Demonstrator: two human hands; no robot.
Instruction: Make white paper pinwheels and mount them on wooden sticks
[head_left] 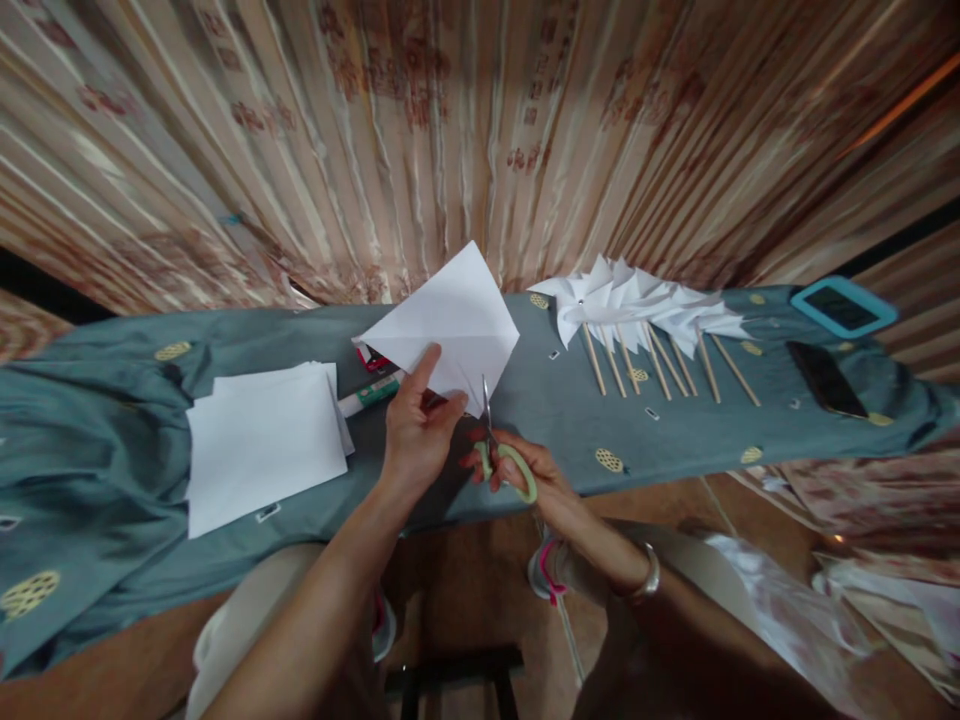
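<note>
My left hand (420,425) pinches the lower edge of a white square sheet of paper (450,320), held up like a diamond above the teal cloth. My right hand (529,475) grips green-handled scissors (501,450). Their blades point up and meet the paper's bottom corner.
A stack of white sheets (262,440) lies to the left on the teal tablecloth (570,400), with a glue stick (371,392) beside it. A row of several white paper pinwheels on wooden sticks (645,320) lies to the right. A dark phone (825,378) and a blue-cased device (844,305) sit far right.
</note>
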